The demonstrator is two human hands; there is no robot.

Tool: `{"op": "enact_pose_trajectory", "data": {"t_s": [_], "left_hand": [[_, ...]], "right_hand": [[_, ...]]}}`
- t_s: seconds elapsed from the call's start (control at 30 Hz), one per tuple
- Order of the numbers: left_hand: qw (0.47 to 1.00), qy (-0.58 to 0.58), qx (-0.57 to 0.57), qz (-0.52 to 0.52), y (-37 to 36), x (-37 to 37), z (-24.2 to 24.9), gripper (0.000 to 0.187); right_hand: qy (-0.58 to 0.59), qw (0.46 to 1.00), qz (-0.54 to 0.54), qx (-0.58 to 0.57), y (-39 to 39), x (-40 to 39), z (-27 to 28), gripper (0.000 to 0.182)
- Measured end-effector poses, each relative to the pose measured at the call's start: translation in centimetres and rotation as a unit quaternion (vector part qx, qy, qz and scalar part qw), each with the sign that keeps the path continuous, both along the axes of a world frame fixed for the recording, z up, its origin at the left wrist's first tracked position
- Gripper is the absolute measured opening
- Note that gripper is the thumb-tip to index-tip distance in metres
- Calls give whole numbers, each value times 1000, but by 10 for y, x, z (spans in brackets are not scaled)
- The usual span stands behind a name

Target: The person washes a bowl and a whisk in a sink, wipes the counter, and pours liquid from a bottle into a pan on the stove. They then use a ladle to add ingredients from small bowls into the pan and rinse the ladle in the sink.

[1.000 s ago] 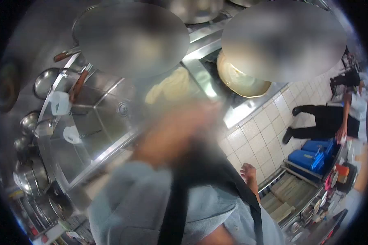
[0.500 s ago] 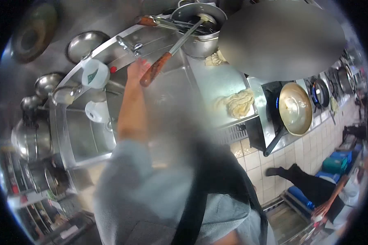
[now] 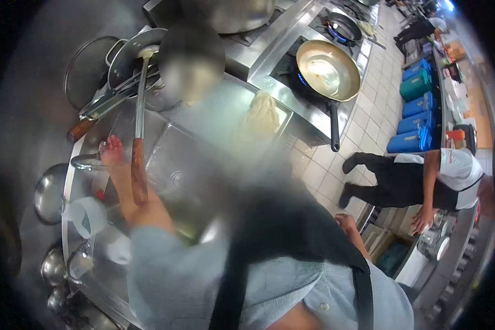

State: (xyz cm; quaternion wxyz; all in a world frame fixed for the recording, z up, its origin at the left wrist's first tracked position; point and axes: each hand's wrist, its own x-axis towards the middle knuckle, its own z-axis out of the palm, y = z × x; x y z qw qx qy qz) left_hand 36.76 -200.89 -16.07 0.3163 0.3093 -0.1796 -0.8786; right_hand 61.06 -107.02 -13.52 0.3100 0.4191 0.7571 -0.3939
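My left hand (image 3: 112, 150) reaches over the metal sink (image 3: 167, 159), its fingers curled at the handle of the tap (image 3: 82, 161). Across my left forearm in the view passes a long-handled ladle (image 3: 139, 165) with a wooden grip, leaning out of a metal pot (image 3: 117, 69). More wooden-handled tools (image 3: 88, 125) stick out of that pot. At the right side of my apron, my right hand (image 3: 345, 223) appears small, with its fingers curled in. Whether it holds anything is hidden.
A wide pan (image 3: 327, 71) sits on a lit burner beside a crumpled cloth (image 3: 263, 113). White plastic jugs (image 3: 88, 216) and metal bowls (image 3: 50, 192) line the sink's other side. A co-worker (image 3: 434, 176) stands at the right counter, blue bins (image 3: 415, 124) behind.
My view has turned, bringing more of the co-worker and bins into sight. My left hand stays by the tap. My right hand has come into view.
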Motion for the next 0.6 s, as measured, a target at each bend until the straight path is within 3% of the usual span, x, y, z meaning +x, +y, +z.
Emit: {"op": "enact_pose_trajectory", "data": {"t_s": [0.03, 0.1, 0.17, 0.2, 0.23, 0.27, 0.3, 0.37, 0.47, 0.53, 0.57, 0.6], "left_hand": [[1000, -20, 7, -18, -2, 1, 4, 39], [998, -39, 16, -42, 6, 5, 21, 39], [993, -93, -62, -19, 53, 12, 62, 39], [997, -71, -11, -23, 30, 7, 44, 42], [994, 34, 85, -57, 10, 8, 29, 43], [971, 118, 187, -94, -10, 9, 15, 45], [967, 131, 197, -97, -11, 5, 9, 45], [985, 98, 117, -77, 2, 3, 6, 43], [994, 70, 50, -64, 9, 1, 10, 42], [995, 65, 27, -66, 13, 3, 13, 42], [995, 67, 18, -72, 14, 6, 14, 41], [994, 71, 7, -79, 17, 9, 14, 41]], "right_hand": [[0, 1000, -8, 4, 7, 12, -9, 23], [13, 987, -118, -104, 31, 36, -40, 20], [19, 987, -79, -139, 40, 45, -49, 25], [63, 992, 92, -63, 31, 38, -40, 23], [85, 984, 159, -17, 23, 32, -32, 20], [73, 991, 113, -21, 11, 17, -19, 18], [49, 997, 6, -54, -2, 3, -4, 15], [46, 995, -54, -64, -16, -23, 21, 11], [125, 980, 142, 63, -23, -43, 42, 20], [77, 991, 85, 65, -36, -58, 64, 36], [81, 992, 73, 68, -26, -51, 49, 36], [97, 966, 205, 121, -13, -43, 19, 36]]}}
